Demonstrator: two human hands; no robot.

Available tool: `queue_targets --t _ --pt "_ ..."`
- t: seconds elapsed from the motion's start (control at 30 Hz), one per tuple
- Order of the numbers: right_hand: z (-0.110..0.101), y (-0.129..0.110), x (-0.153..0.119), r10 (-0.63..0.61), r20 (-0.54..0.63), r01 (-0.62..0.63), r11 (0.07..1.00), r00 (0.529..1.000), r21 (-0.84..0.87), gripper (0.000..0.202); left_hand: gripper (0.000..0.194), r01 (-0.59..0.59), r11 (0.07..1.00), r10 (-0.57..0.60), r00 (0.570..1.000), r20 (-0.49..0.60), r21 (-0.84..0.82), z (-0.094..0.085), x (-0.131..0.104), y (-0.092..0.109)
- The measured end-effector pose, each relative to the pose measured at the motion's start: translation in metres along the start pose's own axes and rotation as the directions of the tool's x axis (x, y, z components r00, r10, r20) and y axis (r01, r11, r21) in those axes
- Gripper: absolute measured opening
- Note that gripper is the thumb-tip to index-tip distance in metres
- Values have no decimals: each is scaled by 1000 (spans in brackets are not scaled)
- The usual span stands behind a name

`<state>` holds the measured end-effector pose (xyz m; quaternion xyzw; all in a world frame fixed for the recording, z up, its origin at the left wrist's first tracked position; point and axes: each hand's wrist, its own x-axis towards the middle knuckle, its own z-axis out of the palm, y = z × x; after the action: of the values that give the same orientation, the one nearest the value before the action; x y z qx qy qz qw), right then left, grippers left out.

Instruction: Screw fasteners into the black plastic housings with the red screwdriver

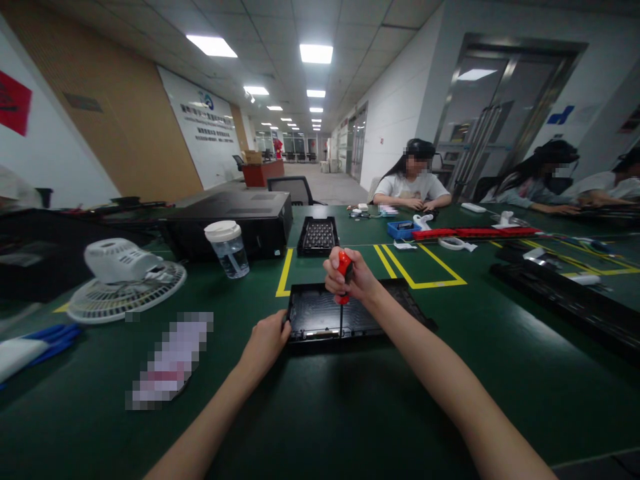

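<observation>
A shallow black plastic panel with a raised rim lies on the green table in front of me. My right hand is wrapped round the handle of a red and black screwdriver, held upright. Its shaft points down to the panel's near edge, close to a small metallic strip. The exact spot under the tip is too small to make out. At the panel's left corner, my left hand grips the rim with curled fingers.
Beyond the panel stands a black tray of small parts. To the left are a lidded water cup, a large black case and a white fan. A blue box and long black housing lie right. Several people sit across.
</observation>
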<state>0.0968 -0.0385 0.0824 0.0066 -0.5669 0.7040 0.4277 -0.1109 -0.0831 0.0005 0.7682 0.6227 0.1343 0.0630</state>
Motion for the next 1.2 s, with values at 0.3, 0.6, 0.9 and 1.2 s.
queue_targets --t 0.3,0.6,0.9,1.2 --pt "7 -1 -1 -14 -131 4 997 991 -72 30 31 -10 1000 10 1000 -1 -4 2 1 -3" --pt "9 -2 -4 -62 -167 50 996 984 -72 28 31 -15 1000 15 1000 -5 -8 2 1 -3" --pt "13 -1 -5 -75 -270 45 992 960 -118 26 31 -6 1000 6 1000 -2 -11 3 1 -4" --pt "16 1 -3 -119 -312 77 987 943 -143 24 32 8 1000 -8 1000 14 -12 1 1 -2"
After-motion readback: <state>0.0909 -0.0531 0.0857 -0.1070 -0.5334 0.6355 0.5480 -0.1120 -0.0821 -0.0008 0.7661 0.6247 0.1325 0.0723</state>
